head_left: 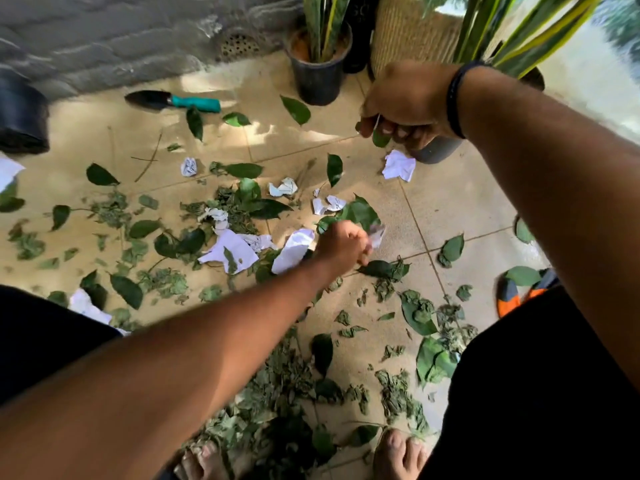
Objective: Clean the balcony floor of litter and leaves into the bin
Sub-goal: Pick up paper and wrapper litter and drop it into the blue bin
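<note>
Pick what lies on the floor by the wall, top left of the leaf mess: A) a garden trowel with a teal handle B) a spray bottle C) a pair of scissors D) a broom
A: a garden trowel with a dark blade and teal handle lies flat on the floor near the grey wall, beyond the scattered leaves.

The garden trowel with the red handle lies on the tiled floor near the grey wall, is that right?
Not quite: the head view shows the garden trowel has a teal handle, not red. It does lie on the tiled floor near the grey wall.
</note>
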Demonstrator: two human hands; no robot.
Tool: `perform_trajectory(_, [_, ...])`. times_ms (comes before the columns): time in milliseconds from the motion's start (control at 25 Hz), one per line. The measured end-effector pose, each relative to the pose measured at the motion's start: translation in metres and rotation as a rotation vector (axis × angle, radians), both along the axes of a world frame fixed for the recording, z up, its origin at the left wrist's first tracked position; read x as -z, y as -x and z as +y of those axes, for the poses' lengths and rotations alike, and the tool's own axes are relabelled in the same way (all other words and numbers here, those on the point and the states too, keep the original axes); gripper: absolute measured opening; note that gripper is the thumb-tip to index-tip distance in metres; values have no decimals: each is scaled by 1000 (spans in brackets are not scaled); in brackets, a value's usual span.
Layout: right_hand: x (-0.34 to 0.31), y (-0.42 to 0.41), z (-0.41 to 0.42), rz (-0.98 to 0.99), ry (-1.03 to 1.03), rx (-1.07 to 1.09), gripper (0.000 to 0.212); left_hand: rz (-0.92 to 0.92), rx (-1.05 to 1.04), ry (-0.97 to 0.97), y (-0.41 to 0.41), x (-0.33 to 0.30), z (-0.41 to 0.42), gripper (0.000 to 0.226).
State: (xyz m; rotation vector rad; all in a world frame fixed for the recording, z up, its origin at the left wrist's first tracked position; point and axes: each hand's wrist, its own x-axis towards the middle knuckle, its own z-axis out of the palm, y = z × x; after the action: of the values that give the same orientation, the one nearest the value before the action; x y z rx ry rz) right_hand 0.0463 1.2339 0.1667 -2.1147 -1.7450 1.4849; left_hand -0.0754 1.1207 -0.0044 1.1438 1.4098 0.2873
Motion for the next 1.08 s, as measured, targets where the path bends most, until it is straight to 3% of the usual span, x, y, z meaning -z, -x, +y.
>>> perform_trajectory(240, [1, -3, -7, 25, -167, 154, 33, -241, -155, -316, 32, -116, 79, 9])
perform_trajectory(400, [8, -2, -7, 227, -33, 321, 26, -317, -239, -418, 23, -129, 86, 4])
perform_trajectory(520, [3, 1, -12, 318, 46, 404, 28, -435, -278, -408, 14, -133, 92, 3])
perform_trajectory(640, [-13, -3, -15, 305, -53, 526, 37, -657, -397, -276, 11, -137, 99, 4])
perform_trajectory(680, [-16, -5, -16, 295, -83, 543, 39, -642, -417, -267, 8, -132, 100, 4])
perform_trajectory(760, [-20, -8, -21, 301, -81, 560, 40, -377, -340, -343, 3, -105, 95, 12])
perform_trajectory(840, [-24, -18, -28, 264, -54, 549, 40, -40, -130, -434, -3, -59, 88, 17])
perform_trajectory(920, [-27, -32, -31, 77, -38, 409, 34, 227, 140, -421, -13, -14, 78, 29])
perform_trajectory(1000, [-26, -46, -32, -181, -60, 219, 31, 380, 343, -287, -34, 15, 74, 47])
perform_trajectory(1080, [-19, -53, -30, -213, -62, 159, 32, 444, 436, -207, -56, 25, 80, 62])
